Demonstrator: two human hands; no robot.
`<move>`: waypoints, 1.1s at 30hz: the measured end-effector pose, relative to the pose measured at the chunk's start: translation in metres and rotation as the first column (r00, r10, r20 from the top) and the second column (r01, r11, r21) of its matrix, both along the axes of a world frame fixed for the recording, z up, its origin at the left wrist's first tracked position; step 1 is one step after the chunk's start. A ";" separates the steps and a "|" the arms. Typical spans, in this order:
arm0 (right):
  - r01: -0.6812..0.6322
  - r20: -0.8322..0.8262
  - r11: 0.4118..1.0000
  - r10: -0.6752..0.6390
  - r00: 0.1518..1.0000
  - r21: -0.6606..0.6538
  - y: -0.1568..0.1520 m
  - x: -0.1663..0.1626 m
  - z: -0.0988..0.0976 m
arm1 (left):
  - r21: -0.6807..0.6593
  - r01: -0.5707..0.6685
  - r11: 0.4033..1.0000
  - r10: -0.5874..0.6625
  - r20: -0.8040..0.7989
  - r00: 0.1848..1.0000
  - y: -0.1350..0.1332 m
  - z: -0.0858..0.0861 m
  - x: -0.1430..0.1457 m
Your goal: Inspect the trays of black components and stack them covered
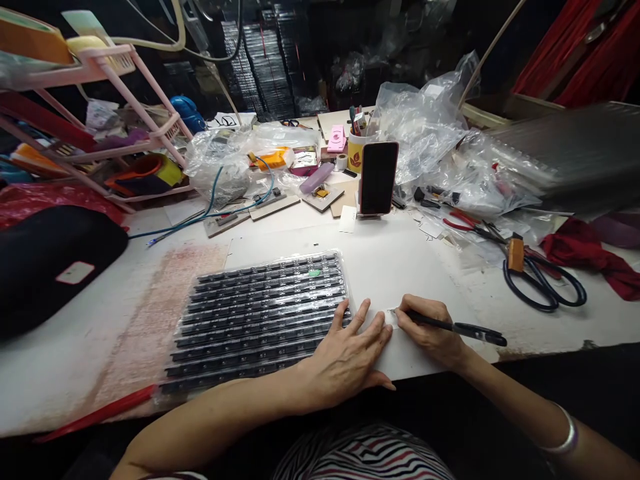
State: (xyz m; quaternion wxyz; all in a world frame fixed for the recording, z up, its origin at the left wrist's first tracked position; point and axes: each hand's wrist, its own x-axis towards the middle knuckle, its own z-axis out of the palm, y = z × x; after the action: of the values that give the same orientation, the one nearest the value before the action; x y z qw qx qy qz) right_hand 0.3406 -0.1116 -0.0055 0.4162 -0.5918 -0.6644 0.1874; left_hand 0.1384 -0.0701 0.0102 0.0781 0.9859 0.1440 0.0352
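My right hand (431,333) grips a black pen (475,330), its tip down on a small white paper slip (391,319) that lies on the white table. Spread out flat, my left hand (350,353) rests beside the slip, its fingertips at the slip's left edge and over the right side of a clear plastic tray (260,313). Rows of long black parts fill this tray, and a small green mark (314,273) shows near its upper right. What is written on the slip is too small to read.
A phone (379,179) stands upright behind the slip. To the right lie dark-handled scissors (543,283) and red-handled pliers (460,221). Plastic bags (425,127) and a yellow cup (356,150) of tools are at the back. A pink rack (125,93) and a black rounded object (55,267) stand left.
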 end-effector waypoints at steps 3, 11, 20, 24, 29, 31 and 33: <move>0.012 -0.003 1.000 -0.012 1.000 0.002 0.000 0.000 0.001 | -0.001 0.000 1.000 0.000 -0.002 1.000 0.000 0.001 0.000; 0.008 -0.003 1.000 -0.008 1.000 -0.006 -0.001 0.000 -0.001 | 0.019 0.002 1.000 -0.002 -0.001 1.000 0.000 0.002 0.000; 0.015 -0.003 1.000 -0.015 1.000 0.003 0.000 0.000 0.000 | 0.046 -0.002 0.999 0.001 0.007 1.000 -0.001 0.002 -0.001; 0.021 -0.010 1.000 -0.021 1.000 -0.001 0.000 0.000 0.001 | 0.031 0.000 1.000 0.000 0.007 1.000 -0.001 0.001 -0.001; -0.001 -0.036 1.000 0.000 0.999 -0.020 0.001 -0.002 0.003 | 0.002 -0.007 1.000 0.007 0.006 1.000 -0.001 -0.001 -0.001; 0.002 -0.053 1.000 -0.004 0.999 -0.030 0.001 -0.002 0.003 | 0.004 -0.009 1.000 0.009 0.011 1.000 -0.001 -0.001 -0.001; 0.013 -0.076 0.999 -0.016 0.997 -0.043 0.002 -0.002 0.003 | 0.012 -0.010 1.000 0.009 0.015 1.000 0.000 -0.001 -0.001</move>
State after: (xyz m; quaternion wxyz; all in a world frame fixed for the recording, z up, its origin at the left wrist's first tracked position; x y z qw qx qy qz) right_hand 0.3390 -0.1098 -0.0022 0.4299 -0.5978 -0.6396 0.2206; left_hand 0.1374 -0.0705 0.0089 0.0732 0.9853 0.1479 0.0436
